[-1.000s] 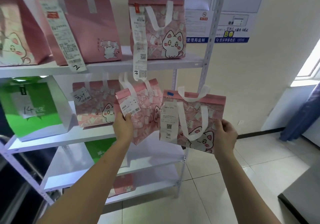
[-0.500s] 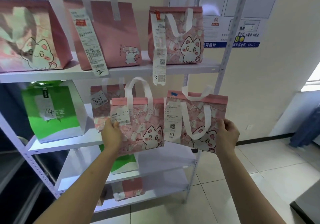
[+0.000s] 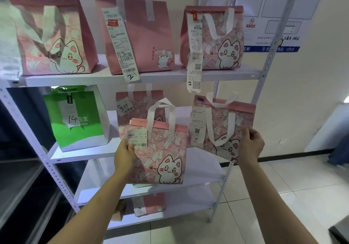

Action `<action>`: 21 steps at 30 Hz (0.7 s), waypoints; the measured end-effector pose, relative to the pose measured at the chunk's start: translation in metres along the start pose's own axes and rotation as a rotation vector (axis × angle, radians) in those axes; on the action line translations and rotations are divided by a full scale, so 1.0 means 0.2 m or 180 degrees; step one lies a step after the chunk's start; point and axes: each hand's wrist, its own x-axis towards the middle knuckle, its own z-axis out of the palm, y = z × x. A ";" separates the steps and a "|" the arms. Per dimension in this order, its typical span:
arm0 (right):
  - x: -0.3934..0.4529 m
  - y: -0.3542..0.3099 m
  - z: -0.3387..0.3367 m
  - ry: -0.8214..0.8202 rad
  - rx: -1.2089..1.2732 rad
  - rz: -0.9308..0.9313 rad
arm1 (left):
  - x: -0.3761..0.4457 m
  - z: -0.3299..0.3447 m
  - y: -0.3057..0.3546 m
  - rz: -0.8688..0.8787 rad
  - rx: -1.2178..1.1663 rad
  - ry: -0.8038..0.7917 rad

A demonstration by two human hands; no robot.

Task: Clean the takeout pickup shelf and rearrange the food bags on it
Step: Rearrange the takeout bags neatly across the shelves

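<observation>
My left hand [image 3: 125, 155] grips the left side of a pink cat bag [image 3: 162, 155] with a small receipt, held upright in front of the white shelf rack [image 3: 217, 74]. To its right, my right hand [image 3: 250, 146] grips the right edge of a second pink cat bag [image 3: 222, 128] with a receipt marked 046, tilted slightly and held a little higher. Both bags hang in the air before the second and third shelves.
Three pink bags [image 3: 139, 36] stand on the top shelf, two with long receipts. A green bag marked 14 [image 3: 75, 119] and a pink bag marked 3-24 [image 3: 136, 104] sit on the second shelf. Lower shelves hold a green bag and a pink one [image 3: 149, 204]. Tiled floor lies to the right.
My left hand has turned its bag to face me and lowered it. The right-hand bag stays about where it was. The view has shifted nearer to the shelves.
</observation>
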 end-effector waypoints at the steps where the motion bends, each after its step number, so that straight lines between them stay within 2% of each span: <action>1: -0.01 0.01 0.02 0.0009 -0.0001 -0.0012 | 0.00 0.01 -0.02 -0.0017 0.0002 -0.0028; 8: 0.03 0.07 0.17 -0.0010 0.0099 -0.0093 | -0.02 0.02 -0.10 -0.0135 0.0120 -0.0165; 21: 0.44 0.17 0.52 -0.0647 -0.0227 -0.0090 | 0.00 0.20 -0.05 -0.0169 0.0050 -0.0264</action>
